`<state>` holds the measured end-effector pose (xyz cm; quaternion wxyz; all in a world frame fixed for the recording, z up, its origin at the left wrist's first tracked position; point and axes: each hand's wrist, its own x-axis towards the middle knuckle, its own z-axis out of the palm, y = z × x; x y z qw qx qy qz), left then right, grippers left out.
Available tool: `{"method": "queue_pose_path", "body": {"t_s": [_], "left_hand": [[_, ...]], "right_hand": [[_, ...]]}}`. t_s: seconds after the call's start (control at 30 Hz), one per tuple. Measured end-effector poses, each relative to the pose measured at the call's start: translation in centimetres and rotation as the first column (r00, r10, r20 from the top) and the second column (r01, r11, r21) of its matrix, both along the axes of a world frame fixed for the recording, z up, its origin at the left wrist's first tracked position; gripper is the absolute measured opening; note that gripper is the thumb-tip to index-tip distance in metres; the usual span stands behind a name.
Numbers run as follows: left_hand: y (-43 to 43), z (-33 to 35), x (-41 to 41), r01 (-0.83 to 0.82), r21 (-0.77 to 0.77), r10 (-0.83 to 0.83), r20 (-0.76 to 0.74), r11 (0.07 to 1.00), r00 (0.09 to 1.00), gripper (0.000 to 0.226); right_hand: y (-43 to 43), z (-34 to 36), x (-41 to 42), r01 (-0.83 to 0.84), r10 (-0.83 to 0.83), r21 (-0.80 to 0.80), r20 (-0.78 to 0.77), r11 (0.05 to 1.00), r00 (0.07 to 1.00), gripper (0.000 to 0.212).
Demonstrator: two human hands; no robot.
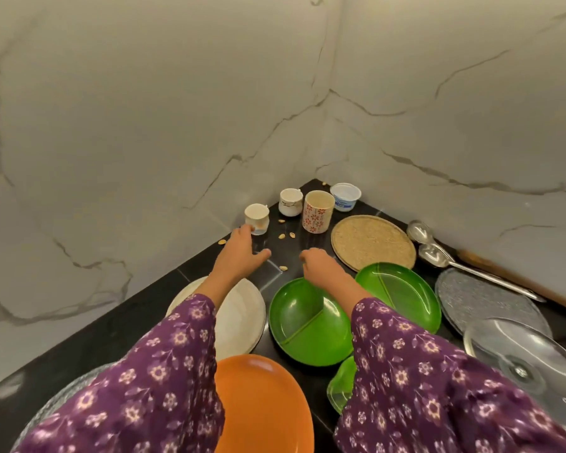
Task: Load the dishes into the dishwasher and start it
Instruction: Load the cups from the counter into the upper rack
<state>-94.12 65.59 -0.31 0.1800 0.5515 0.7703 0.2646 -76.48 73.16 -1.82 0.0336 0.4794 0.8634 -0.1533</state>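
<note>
Nearest the camera, two purple flowered sleeves (438, 380) are seen reaching forward over a black worktop (128, 322) on which the dishes are laid out. An orange plate (262, 407) is set at the near edge between the sleeves, and a glass lid (530, 358) is lying to the right. Beyond the orange plate, a green divided plate (307, 325) is placed in the middle, with a white plate (242, 315) just beside it on the left and a second green plate (402, 292) on the right, partly covered by the right arm. A grey textured mat (484, 299) is found past the lid. The left hand (241, 251) is held spread, thumb out to the side, its fingertips at the base of a small white cup (257, 219). The right hand (319, 264) is held above the far rim of the divided plate with its fingers bent downward; they are hidden by the back of the hand, so it cannot be told whether anything is pinched. Farther on, a round woven mat (373, 241) is laid flat, with two metal ladles (435, 253) beside it near the wall. Nut shells (281, 236) are scattered between the hands and the cups. In the corner, a second white cup (290, 201), a patterned tumbler (318, 210) and a plastic tub (345, 196) are stood upright against the marbled wall (177, 109).
</note>
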Motion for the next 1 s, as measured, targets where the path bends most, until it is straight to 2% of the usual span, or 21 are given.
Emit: {"method": "queue_pose_path", "body": {"t_s": [0.17, 0.27, 0.43, 0.57, 0.63, 0.8, 0.87, 1.0], "left_hand": [[5.0, -1.4, -1.3, -0.054, -0.018, 0.053, -0.026, 0.998, 0.998, 0.079], [7.4, -2.8, -2.3, -0.08, -0.036, 0.08, -0.006, 0.996, 0.997, 0.081], [10.4, -4.5, -3.5, -0.095, -0.054, 0.093, -0.048, 0.994, 0.995, 0.083], [12.3, -5.2, -3.5, -0.118, -0.028, 0.109, -0.209, 0.993, 0.972, 0.09], [12.9, -5.4, -3.2, -0.164, -0.004, 0.158, -0.238, 0.987, 0.958, 0.094], [13.5, -5.5, -2.3, -0.191, 0.105, 0.208, -0.179, 0.976, 0.962, 0.068], [13.2, -5.0, -2.1, -0.173, 0.136, 0.193, -0.154, 0.976, 0.969, 0.065], [11.8, -2.2, -1.4, -0.109, 0.261, 0.148, -0.133, 0.959, 0.98, 0.064]], "right_hand": [[2.8, -1.4, -2.6, -0.097, 0.09, 0.051, 0.118, 0.994, 0.989, 0.04], [3.9, -2.3, -3.3, -0.156, 0.141, 0.055, 0.215, 0.986, 0.966, 0.045], [5.2, -3.6, -3.4, -0.118, 0.117, -0.003, 0.19, 0.993, 0.975, 0.055], [5.6, -4.5, -3.3, -0.119, 0.112, 0.029, 0.183, 0.992, 0.977, 0.053], [5.7, -4.5, -3.5, -0.115, 0.107, 0.036, 0.189, 0.993, 0.976, 0.054], [5.7, -4.4, -4.1, -0.053, 0.042, 0.064, 0.17, 0.997, 0.985, 0.046], [5.4, -4.3, -4.3, -0.023, 0.012, 0.079, 0.145, 0.997, 0.989, 0.038], [4.8, -4.0, -4.6, 0.03, -0.042, 0.098, 0.128, 0.995, 0.991, 0.036]]}}
